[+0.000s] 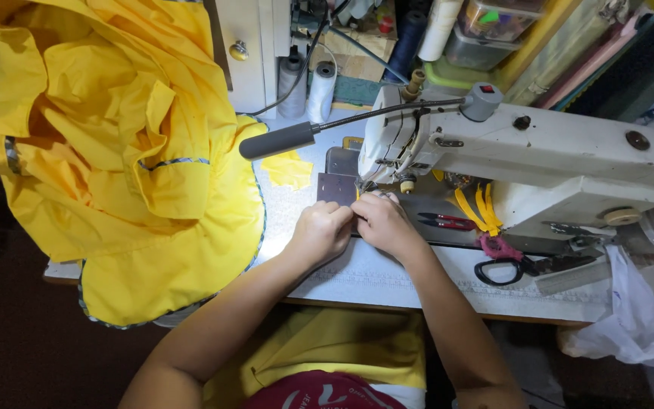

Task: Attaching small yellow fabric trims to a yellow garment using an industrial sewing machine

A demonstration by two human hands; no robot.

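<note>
Your left hand and right hand touch, both curled shut, pinching a small yellow fabric piece at their fingertips, just under the sewing machine. The big yellow garment sits well left of your 2 hands.

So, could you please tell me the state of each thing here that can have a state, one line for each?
Left hand: closed, fingertips pinching beside the needle.
Right hand: closed, touching the left hand.
Sewing machine: upright on the table.
Lamp: on, lighting the table.
Yellow garment: crumpled, hanging over the table edge.
Black scissors: lying flat, shut.
Red snips: lying flat.
Thread cones: standing upright.
</note>
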